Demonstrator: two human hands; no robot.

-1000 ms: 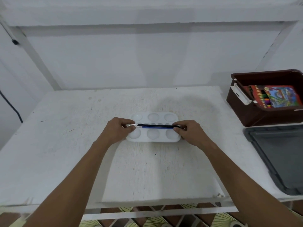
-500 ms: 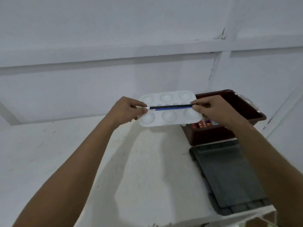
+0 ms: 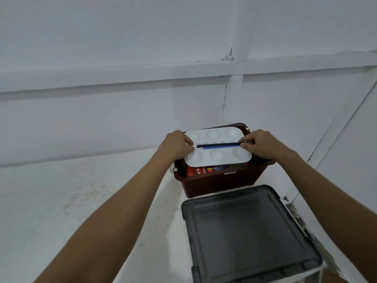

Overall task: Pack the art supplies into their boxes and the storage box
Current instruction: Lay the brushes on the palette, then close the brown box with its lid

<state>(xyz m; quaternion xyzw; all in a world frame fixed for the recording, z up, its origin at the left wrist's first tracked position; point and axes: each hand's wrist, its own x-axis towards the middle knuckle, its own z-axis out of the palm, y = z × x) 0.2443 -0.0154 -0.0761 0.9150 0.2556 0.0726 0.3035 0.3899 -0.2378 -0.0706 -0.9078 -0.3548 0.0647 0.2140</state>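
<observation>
Currently, in the head view, the left hand [image 3: 177, 147] and right hand [image 3: 258, 146] each grip one short end of the white palette [image 3: 217, 150], thumbs pinning the paintbrush [image 3: 217, 145] along its centre line between them. Directly beneath the grip sits the open brown storage box [image 3: 220, 180], a crayon box [image 3: 214, 169] showing inside, with the grey lid [image 3: 248, 231] nearer than the hands. Judged best practice: lower level, keeping thumb pressure so the brush cannot roll, and clear both rims before releasing.
</observation>
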